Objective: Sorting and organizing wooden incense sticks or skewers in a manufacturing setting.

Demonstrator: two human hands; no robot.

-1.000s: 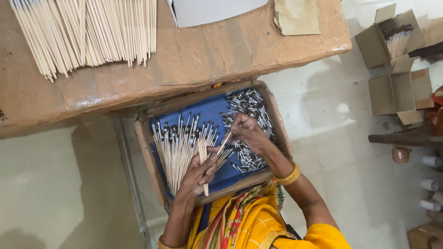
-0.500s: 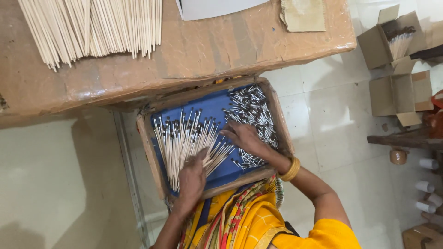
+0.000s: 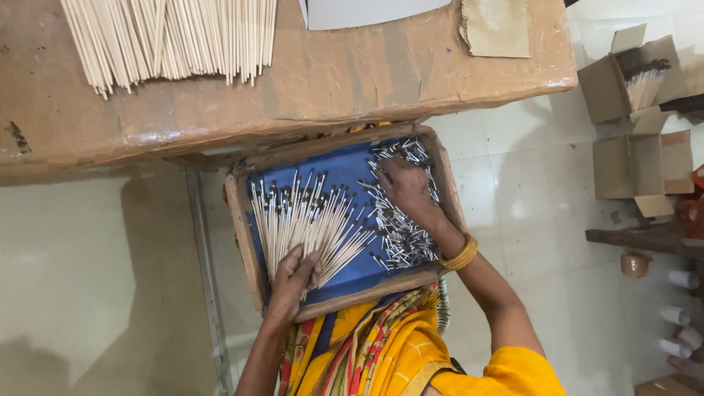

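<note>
A wooden tray (image 3: 243,227) lined in blue rests on my lap. In its left half lies a fan of thin pale sticks (image 3: 312,220) with dark tips. My left hand (image 3: 293,277) is curled over the near ends of that fan and grips them. A heap of small silver metal pieces (image 3: 402,238) fills the tray's right half. My right hand (image 3: 407,189), with a gold bangle at the wrist, lies palm down on the far part of the heap. Its fingertips are hidden among the pieces.
A brown table top (image 3: 352,73) lies just beyond the tray and carries a broad row of bare sticks (image 3: 169,33), a white sheet (image 3: 367,10) and a cardboard scrap (image 3: 499,28). Open cardboard boxes (image 3: 631,81) stand on the tiled floor at right.
My right hand has left the sticks in the middle of the tray and moved right and away onto the metal heap. My left hand has slid back to the sticks' near ends.
</note>
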